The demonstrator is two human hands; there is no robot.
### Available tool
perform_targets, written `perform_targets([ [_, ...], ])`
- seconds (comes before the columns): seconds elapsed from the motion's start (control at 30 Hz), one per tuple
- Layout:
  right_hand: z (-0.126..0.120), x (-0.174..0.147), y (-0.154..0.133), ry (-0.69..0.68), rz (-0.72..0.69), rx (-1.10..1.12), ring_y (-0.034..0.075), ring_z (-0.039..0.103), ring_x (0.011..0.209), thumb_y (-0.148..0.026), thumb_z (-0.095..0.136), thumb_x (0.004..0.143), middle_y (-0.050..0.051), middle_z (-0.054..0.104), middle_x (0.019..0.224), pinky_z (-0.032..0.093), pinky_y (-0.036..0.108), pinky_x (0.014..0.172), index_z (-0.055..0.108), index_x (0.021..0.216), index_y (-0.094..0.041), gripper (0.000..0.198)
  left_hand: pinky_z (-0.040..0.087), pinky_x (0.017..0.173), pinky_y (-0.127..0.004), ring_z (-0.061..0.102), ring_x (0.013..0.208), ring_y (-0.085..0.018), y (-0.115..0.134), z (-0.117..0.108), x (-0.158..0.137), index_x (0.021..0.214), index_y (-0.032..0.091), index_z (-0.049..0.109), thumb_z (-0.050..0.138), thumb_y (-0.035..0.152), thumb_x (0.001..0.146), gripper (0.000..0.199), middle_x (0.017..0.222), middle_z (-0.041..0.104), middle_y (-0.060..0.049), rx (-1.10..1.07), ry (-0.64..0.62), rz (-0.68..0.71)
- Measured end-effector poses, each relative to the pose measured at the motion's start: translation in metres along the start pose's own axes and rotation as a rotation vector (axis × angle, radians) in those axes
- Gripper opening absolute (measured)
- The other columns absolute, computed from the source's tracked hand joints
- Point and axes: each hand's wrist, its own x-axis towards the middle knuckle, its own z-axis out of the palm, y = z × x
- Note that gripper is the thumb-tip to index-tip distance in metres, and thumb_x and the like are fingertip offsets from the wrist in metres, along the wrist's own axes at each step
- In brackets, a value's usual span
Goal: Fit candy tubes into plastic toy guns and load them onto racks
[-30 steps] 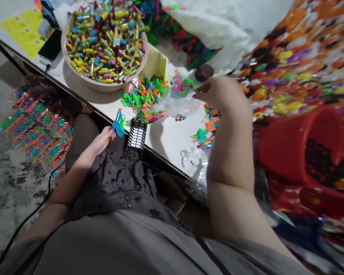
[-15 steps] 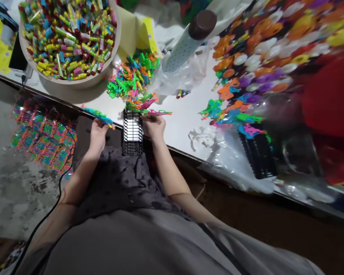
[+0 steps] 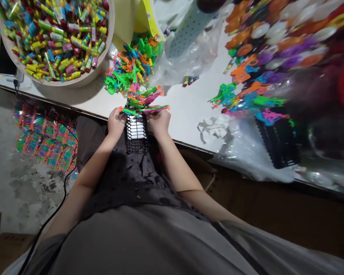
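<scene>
A narrow black plastic rack with looped sides reaches from the table edge toward my lap. Several thin, bright plastic toys lie stacked crosswise at its far end, their tips sticking out past both sides. At the rack's left side, my left hand is closed on the orange-tipped end of a blue plastic toy lying across the rack. My right hand is on the opposite side, fingers bent around the end of a pink and green toy; its fingertips are partly hidden.
Behind the rack is a loose heap of plastic toys. A round tub of small colourful tubes stands at the left. Rightward are clear plastic bags, mixed plastic parts and another black rack. Bagged toys hang or lie below left.
My left hand has moved right with the blue toy, bringing it from beside the rack onto it. My right hand stays by the rack's right side. The view has shifted slightly.
</scene>
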Motion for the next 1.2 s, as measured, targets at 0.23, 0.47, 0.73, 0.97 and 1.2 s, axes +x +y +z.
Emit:
perform_targets([
  [0.23,0.007,0.002,-0.002,0.043,0.056,-0.101,0.020,0.059,0.081,-0.037,0.047,0.085,0.009,0.063,0.090,0.048,0.033,0.076,0.060,0.103,-0.014,0.032,0.037,0.103,-0.043,0.052,0.111,-0.026,-0.006,-0.002,0.007,0.080,0.021,0.050,0.057,0.043,0.082,0.023,0.090,0.059,-0.007,0.073,-0.051,0.088],
  [0.47,0.006,0.004,0.002,0.010,0.042,-0.091,0.020,0.058,0.084,-0.037,0.046,0.085,0.009,0.062,0.091,0.048,0.032,0.075,0.056,0.108,-0.014,0.034,0.023,0.115,-0.048,0.056,0.105,-0.021,-0.005,0.000,0.004,0.081,0.020,0.051,0.056,0.026,0.084,0.008,0.082,0.055,-0.003,0.071,-0.113,0.183],
  [0.73,0.007,0.006,-0.005,-0.009,0.028,-0.120,0.020,0.057,0.093,-0.032,0.041,0.085,0.009,0.061,0.098,0.044,0.029,0.079,0.055,0.104,-0.013,0.030,0.015,0.116,-0.054,0.057,0.101,-0.020,-0.006,0.014,0.013,0.076,0.018,0.048,0.061,0.020,0.080,0.013,0.081,0.058,-0.003,0.078,-0.062,0.168],
  [0.97,0.008,0.005,-0.008,0.036,-0.011,-0.099,0.017,0.057,0.090,-0.028,0.045,0.081,0.009,0.063,0.100,0.042,0.026,0.077,0.054,0.103,-0.013,0.029,0.015,0.115,-0.050,0.059,0.096,-0.020,0.006,0.011,0.012,0.073,0.019,0.048,0.062,0.012,0.076,0.016,0.074,0.058,-0.002,0.155,0.002,0.142],
  [1.2,-0.005,0.010,-0.012,-0.019,-0.049,-0.329,0.025,0.058,0.090,-0.036,0.050,0.081,0.013,0.065,0.100,0.042,0.030,0.074,0.061,0.101,-0.015,0.032,0.022,0.112,-0.048,0.059,0.093,-0.020,0.015,0.010,0.004,0.076,0.019,0.049,0.060,0.020,0.080,0.012,0.078,0.061,-0.003,0.113,0.029,0.182],
])
